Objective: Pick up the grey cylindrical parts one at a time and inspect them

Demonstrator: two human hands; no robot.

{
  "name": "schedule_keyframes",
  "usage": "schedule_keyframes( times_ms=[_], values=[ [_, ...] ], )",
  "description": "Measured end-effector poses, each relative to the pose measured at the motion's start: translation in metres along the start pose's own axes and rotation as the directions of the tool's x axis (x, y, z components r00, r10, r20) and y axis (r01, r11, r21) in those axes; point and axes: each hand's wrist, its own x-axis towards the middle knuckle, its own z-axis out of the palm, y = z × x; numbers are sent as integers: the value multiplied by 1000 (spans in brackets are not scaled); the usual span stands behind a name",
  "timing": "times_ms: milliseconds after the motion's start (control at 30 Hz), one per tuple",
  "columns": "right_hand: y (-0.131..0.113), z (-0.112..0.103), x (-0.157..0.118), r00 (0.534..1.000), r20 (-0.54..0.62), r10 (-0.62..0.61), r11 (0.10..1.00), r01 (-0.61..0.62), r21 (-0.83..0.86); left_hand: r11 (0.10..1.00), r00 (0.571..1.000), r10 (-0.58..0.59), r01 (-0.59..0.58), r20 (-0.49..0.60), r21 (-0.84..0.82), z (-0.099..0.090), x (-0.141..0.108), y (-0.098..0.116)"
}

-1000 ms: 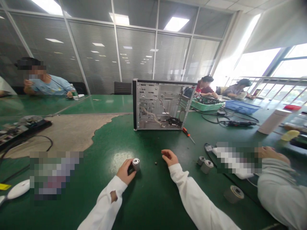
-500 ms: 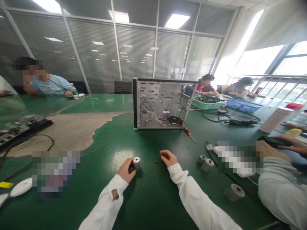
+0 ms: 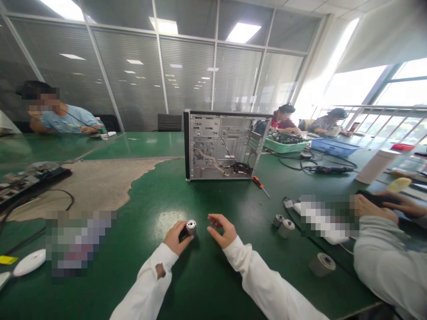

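A small silver metal cylinder (image 3: 191,227) stands on the green table, its round top showing dark holes. My left hand (image 3: 176,237) is closed around its left side, fingers behind and thumb in front. To the right of the cylinder, my right hand (image 3: 225,231) hovers with thumb and fingers curved apart, and no object shows between them. Further right, two grey cylinders, a smaller one (image 3: 278,220) and a larger one (image 3: 286,228), stand close together. Another grey cylinder (image 3: 322,265) is nearer to me.
An opened computer case (image 3: 220,146) stands ahead, with a screwdriver (image 3: 261,186) by its right corner. A white power strip (image 3: 338,234) and a neighbour's grey sleeve (image 3: 383,249) are at right. Green (image 3: 287,146) and blue baskets (image 3: 335,146) lie beyond. Torn brown board (image 3: 103,178) shows at left.
My right hand has moved left towards the cylinder. The small dark piece that lay beside it no longer shows. My left hand keeps its grip.
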Motion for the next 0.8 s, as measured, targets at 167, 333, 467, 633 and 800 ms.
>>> schedule_keyframes(
  times_ms=[167, 333, 467, 633, 800],
  values=[
    [-25, 14, -11, 976, 211, -63, 986, 93, -137, 988, 985, 149, -145, 84, -47, 4, -3, 9],
    [-34, 7, -16, 975, 218, -45, 977, 88, -192, 971, 973, 206, -217, 105, 98, 10, -5, 15],
    [-41, -3, -24, 978, 207, -15, 960, 72, -270, 950, 954, 273, -287, 124, 119, 12, -7, 20],
    [-39, -41, -47, 987, 146, 59, 867, 22, -498, 956, 958, 268, -277, 102, 92, 13, -10, 19],
    [-15, -111, -75, 988, -42, 150, 607, -125, -785, 961, 962, 265, -269, 60, 64, 15, -9, 15]
  ],
)
